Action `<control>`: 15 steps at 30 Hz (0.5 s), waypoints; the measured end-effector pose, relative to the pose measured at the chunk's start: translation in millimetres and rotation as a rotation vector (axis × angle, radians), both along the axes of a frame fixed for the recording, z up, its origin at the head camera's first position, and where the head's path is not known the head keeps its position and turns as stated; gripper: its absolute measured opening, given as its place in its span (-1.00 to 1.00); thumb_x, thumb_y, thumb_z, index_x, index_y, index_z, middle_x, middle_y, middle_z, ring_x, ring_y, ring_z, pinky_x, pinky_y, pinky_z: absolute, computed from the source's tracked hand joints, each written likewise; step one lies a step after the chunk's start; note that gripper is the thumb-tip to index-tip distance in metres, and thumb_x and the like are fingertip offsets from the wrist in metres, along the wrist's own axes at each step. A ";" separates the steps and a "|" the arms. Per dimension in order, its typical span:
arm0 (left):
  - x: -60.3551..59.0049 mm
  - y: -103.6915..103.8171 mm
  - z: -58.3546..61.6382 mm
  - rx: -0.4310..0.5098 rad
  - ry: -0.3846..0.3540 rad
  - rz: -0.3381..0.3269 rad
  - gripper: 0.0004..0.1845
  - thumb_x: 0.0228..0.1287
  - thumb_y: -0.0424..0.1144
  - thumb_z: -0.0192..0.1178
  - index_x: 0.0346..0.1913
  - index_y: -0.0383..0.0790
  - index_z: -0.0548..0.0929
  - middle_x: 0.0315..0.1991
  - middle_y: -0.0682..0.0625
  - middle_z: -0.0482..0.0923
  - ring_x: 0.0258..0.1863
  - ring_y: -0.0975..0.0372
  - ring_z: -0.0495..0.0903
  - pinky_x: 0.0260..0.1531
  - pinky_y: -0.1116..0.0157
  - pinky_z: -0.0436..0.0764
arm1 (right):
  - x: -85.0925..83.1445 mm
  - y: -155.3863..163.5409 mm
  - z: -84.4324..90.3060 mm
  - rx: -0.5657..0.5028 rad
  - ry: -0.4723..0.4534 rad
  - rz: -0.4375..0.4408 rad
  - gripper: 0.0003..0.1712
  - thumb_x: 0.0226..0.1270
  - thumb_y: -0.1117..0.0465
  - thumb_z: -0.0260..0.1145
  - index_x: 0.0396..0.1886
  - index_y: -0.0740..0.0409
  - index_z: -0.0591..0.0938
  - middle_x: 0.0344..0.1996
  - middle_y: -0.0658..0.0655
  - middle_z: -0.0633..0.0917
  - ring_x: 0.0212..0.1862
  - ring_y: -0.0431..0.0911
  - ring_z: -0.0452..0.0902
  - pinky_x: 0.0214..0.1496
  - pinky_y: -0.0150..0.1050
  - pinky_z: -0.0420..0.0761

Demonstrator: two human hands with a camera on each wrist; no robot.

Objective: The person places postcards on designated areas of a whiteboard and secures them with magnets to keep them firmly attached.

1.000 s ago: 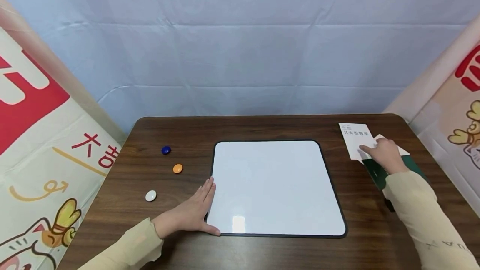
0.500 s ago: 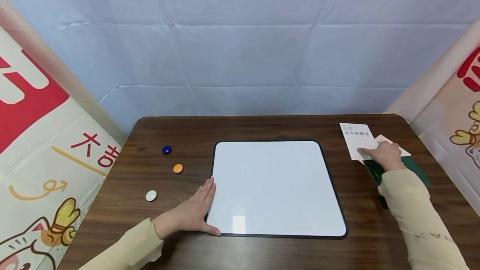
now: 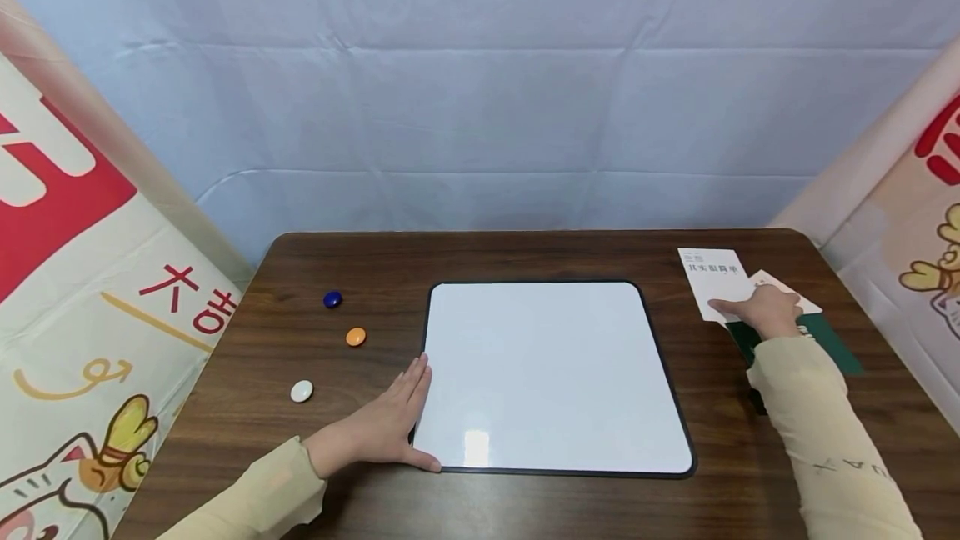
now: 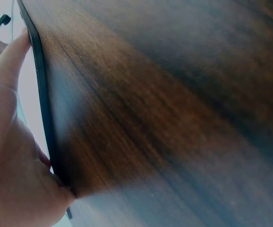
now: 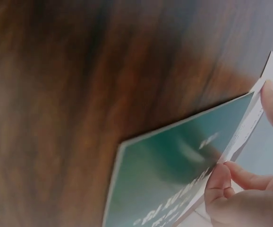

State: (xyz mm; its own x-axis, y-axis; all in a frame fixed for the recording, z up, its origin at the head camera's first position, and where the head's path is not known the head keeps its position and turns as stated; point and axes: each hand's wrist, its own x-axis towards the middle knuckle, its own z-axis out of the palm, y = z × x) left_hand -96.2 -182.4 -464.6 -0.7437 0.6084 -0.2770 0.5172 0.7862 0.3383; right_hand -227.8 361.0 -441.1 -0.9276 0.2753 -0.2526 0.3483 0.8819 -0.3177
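Note:
A white board with a black rim lies flat in the middle of the brown table. My left hand rests flat against its left edge with straight fingers, thumb at the near left corner; the left wrist view shows that hand along the black rim. At the back right my right hand lies on a stack of papers. It pinches a white printed card between thumb and curled fingers. Under the card lies a green booklet.
Three round magnets sit left of the board: blue, orange, white. A cream card and the green booklet lie under my right hand. Printed banners stand along both sides, with a blue cloth behind.
My right hand has slid slightly left over the white card, and its forearm has shifted with it. The left hand and the board have not moved.

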 end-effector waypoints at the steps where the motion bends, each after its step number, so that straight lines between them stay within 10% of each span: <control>1: 0.1 -0.1 0.0 0.002 0.000 0.000 0.34 -0.20 0.52 0.06 0.39 -0.43 -0.21 0.41 -0.27 -0.45 0.40 0.02 -0.36 0.32 0.07 -0.06 | -0.4 -0.8 0.6 -0.004 -0.006 -0.012 -0.07 0.10 -0.14 0.26 -0.11 0.79 0.31 -0.26 0.64 0.35 -0.09 0.49 0.14 -0.11 0.25 0.26; 15: 1.3 0.0 0.8 0.003 0.012 -0.003 0.34 -0.19 0.52 0.06 0.39 -0.44 -0.20 0.41 -0.28 -0.43 0.40 0.02 -0.34 0.31 0.07 -0.05 | -2.5 7.1 -1.2 -0.105 -0.017 -0.140 -0.06 0.02 -0.13 0.34 -0.08 0.72 0.28 -0.22 0.60 0.35 -0.25 0.26 0.26 -0.34 -0.02 0.40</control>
State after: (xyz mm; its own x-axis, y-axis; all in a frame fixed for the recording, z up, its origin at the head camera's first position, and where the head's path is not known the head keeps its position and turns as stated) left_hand -94.9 -182.5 -463.9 -0.7450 0.6118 -0.2660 0.5240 0.7834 0.3342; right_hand -230.4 368.1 -442.3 -0.8775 0.3727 -0.3018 0.4712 0.7870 -0.3983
